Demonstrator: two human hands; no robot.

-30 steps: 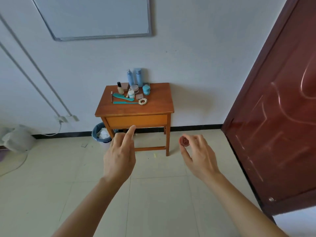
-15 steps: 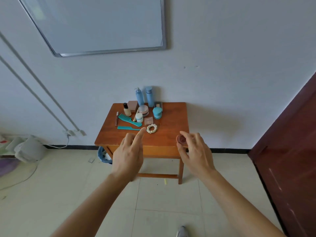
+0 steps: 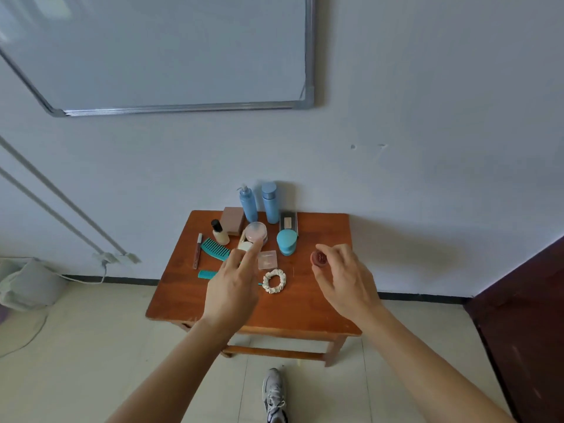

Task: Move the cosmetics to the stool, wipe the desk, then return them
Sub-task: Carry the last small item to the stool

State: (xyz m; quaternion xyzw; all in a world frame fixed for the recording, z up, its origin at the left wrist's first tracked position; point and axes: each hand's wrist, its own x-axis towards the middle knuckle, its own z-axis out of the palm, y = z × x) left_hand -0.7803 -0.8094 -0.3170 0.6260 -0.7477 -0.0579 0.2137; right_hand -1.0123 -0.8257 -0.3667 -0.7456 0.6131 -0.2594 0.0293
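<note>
The small red jar (image 3: 319, 258) is pinched in the right hand (image 3: 345, 282), above the desk (image 3: 305, 312) to the right of the other cosmetics. The left hand (image 3: 233, 288) is empty, its fingers loose, nearer the cluster: two blue bottles (image 3: 259, 204), two teal combs (image 3: 216, 249), one scrunchie (image 3: 274, 280).

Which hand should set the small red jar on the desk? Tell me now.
Right. The right hand already holds the red jar over bare desk on its right side. The left hand is empty, over the combs.
</note>
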